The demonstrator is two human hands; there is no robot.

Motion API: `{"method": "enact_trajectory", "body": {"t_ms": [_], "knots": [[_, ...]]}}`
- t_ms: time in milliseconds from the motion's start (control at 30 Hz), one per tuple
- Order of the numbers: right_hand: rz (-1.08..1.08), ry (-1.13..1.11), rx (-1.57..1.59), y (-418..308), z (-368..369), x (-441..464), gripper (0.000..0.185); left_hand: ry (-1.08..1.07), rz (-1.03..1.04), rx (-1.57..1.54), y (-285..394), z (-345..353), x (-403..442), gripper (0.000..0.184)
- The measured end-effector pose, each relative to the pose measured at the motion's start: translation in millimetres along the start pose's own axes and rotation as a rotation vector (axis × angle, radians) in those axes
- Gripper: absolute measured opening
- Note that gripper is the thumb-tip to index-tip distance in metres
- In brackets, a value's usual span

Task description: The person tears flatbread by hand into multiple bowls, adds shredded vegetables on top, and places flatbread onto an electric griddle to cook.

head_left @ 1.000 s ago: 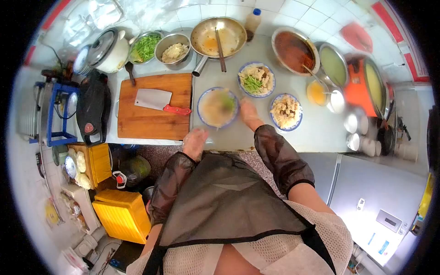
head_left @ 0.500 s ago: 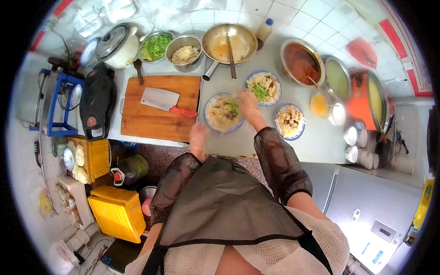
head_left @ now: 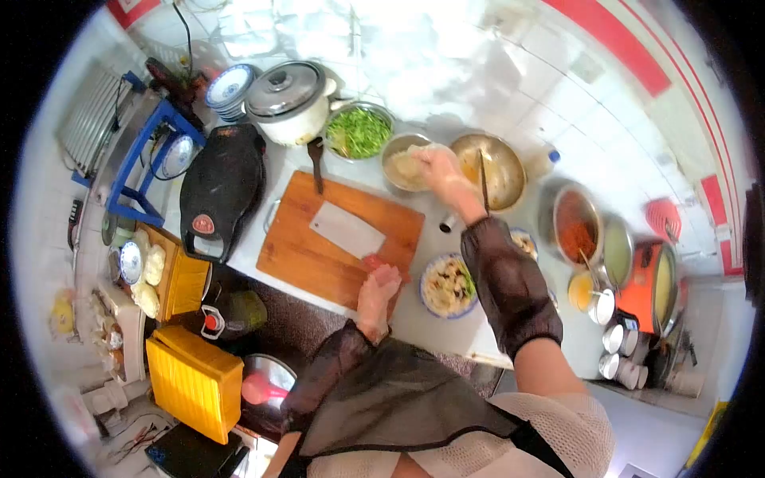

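My right hand [head_left: 442, 177] reaches over the metal bowl of pale food [head_left: 405, 163], its fingers closed at the bowl's right side; what they hold, if anything, is hidden. My left hand [head_left: 377, 299] is by the cutting board's lower right edge, near the cleaver's red handle, its fingers blurred together. The cleaver [head_left: 347, 230] lies on the wooden cutting board [head_left: 295, 239]. A blue-rimmed plate of food with some greens [head_left: 448, 285] sits between my hands. Another plate [head_left: 523, 242] is partly hidden by my right sleeve.
A pan [head_left: 502, 171] with chopsticks stands right of the bowl. Behind the board are a bowl of greens [head_left: 358, 131] and a lidded white pot [head_left: 291, 107]. A black appliance [head_left: 223, 191] is at left. A red sauce bowl [head_left: 575, 227] and orange pot [head_left: 649, 283] stand at right.
The view has swung left. My right hand has moved from the plates up to the metal bowl. My left hand is now beside the cleaver handle.
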State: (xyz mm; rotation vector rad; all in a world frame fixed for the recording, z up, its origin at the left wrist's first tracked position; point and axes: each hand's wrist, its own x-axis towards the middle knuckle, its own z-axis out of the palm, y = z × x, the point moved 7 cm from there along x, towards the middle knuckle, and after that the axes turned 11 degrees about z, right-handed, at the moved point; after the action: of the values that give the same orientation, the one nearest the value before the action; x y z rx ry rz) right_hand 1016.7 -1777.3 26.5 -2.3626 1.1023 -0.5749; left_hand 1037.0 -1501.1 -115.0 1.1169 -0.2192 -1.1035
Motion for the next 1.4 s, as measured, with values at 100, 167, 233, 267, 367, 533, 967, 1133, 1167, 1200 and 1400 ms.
{"method": "enact_trajectory", "body": {"t_ms": [100,167,233,267,367,533,967,1133,1167,1200,1400], "knots": [[0.284,-0.295,-0.322,28,59,69,0.023,-0.01,0.028,-0.043,36,-17,14,0.043],[0.197,-0.378,-0.435,23,84,94,0.023,0.048,0.006,-0.067,62,-30,19,0.038],[0.189,-0.351,-0.399,9,106,132,0.024,0.097,-0.035,-0.071,60,-49,36,0.036],[0.199,-0.329,-0.35,1,119,145,0.025,0.089,-0.052,-0.021,58,-56,42,0.035],[0.158,-0.282,-0.313,-2,161,164,0.028,0.0,-0.029,-0.005,54,-65,57,0.031],[0.145,-0.395,-0.314,23,221,196,0.04,0.048,0.0,-0.056,65,-79,82,0.026],[0.584,-0.354,0.49,51,179,155,0.039,0.035,-0.091,-0.346,81,-36,128,0.026],[0.11,-0.145,0.722,-20,103,83,0.02,0.021,0.172,-0.296,108,-5,164,0.031],[0.22,-0.195,0.813,-14,107,67,0.018,-0.019,0.209,-0.357,111,4,163,0.032],[0.334,-0.234,0.904,-9,111,51,0.015,-0.08,0.238,-0.389,112,17,160,0.033],[0.526,-0.351,1.158,9,-14,-144,0.018,-0.27,0.175,-0.285,58,126,27,0.044]]}}
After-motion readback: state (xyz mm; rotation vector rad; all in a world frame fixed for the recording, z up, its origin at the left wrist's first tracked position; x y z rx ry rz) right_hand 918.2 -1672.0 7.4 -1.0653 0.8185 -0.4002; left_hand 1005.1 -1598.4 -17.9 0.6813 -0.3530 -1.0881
